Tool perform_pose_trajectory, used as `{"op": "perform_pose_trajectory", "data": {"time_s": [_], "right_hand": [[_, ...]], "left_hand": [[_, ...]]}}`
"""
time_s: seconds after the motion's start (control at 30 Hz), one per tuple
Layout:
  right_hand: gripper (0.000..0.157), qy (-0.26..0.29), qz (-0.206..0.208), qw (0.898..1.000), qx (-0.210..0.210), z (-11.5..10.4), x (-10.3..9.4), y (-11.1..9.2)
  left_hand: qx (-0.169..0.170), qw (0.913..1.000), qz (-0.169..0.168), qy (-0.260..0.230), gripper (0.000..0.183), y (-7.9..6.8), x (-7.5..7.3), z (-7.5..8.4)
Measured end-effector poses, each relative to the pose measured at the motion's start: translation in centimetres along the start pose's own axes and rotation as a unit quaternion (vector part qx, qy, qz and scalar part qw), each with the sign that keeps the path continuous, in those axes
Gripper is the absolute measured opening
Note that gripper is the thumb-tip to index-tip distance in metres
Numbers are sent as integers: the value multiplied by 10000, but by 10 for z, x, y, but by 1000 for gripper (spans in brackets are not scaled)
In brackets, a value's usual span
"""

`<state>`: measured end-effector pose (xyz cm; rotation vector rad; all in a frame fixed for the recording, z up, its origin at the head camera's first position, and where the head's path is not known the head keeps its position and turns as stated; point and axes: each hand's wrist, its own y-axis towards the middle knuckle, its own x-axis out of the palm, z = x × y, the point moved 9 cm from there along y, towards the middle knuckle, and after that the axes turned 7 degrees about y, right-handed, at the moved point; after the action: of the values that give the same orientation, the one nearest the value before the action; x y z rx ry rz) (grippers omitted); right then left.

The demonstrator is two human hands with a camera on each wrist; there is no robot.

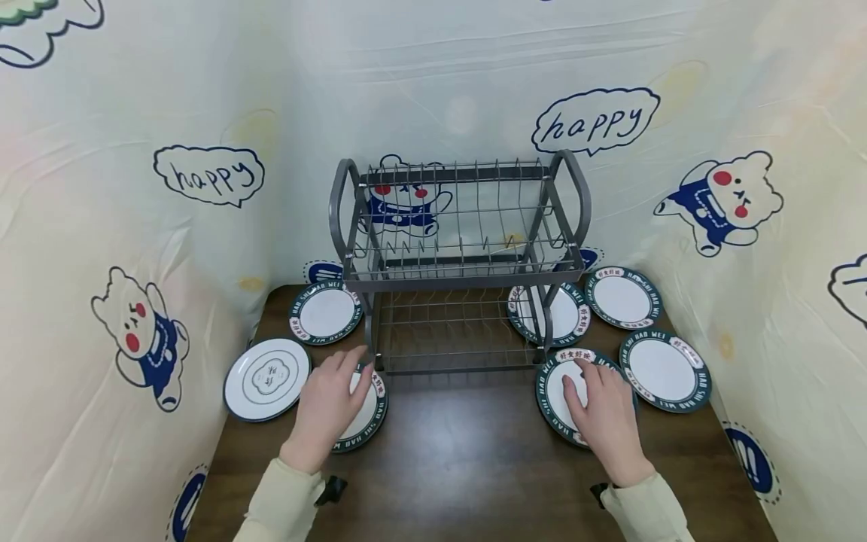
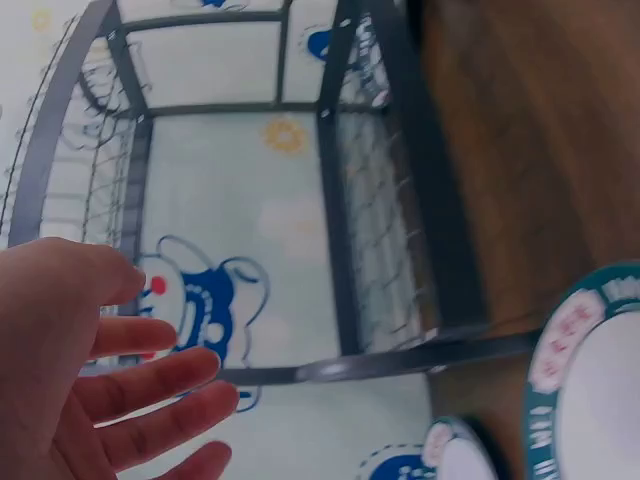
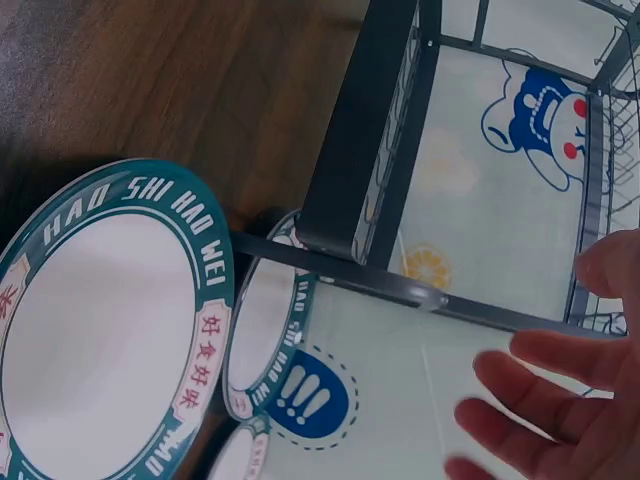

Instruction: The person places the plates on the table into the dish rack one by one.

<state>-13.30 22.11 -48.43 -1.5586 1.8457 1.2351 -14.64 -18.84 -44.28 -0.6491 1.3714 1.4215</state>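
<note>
My left hand (image 1: pixel 330 403) hovers with relaxed, spread fingers over a white plate (image 1: pixel 363 412) with a green lettered rim, overlapping much of it in the head view. In the left wrist view its fingers (image 2: pixel 160 385) hold nothing. On the other side, my right hand (image 1: pixel 603 410) is over a similar green-rimmed plate (image 1: pixel 557 395), thumb and fingers loosely apart. The right wrist view shows those fingers (image 3: pixel 540 400) spread, with a green-rimmed plate (image 3: pixel 100 330) lying to their left. Between and beyond both hands stands a grey two-tier dish rack (image 1: pixel 467 282), with no plates in its slots.
Left of the rack lie an upside-down plate (image 1: pixel 267 379) and a green-rimmed plate (image 1: pixel 327 313). To the right are more plates, one partly behind the rack leg (image 1: pixel 565 312), one at the back (image 1: pixel 622 298), one near the edge (image 1: pixel 665 371). A printed curtain (image 1: pixel 433 90) surrounds the brown table (image 1: pixel 467 452).
</note>
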Motion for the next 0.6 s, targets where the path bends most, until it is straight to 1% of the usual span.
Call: {"op": "perform_pose_trajectory", "data": {"time_s": [0.07,0.2,0.27,0.33,0.43,0.6], "right_hand": [[32,35,-35,10000,62,2,-1,-1],[27,71,-464,9983,358,8,4,-4],[26,72,-700,9963,486,11,8,-6],[25,45,-839,9951,529,13,10,-8],[22,-8,-908,9945,520,13,11,-11],[21,-69,-977,9933,606,17,14,-18]], "left_hand": [[-86,9997,122,-215,27,9,-7,-6],[-345,9967,249,-694,16,29,-18,-16],[-463,9948,325,-850,17,39,-25,-21],[-597,9930,423,-932,19,50,-33,-25],[-746,9899,670,-1006,22,68,-47,-32],[-756,9840,1078,-1200,28,100,-68,-37]]}}
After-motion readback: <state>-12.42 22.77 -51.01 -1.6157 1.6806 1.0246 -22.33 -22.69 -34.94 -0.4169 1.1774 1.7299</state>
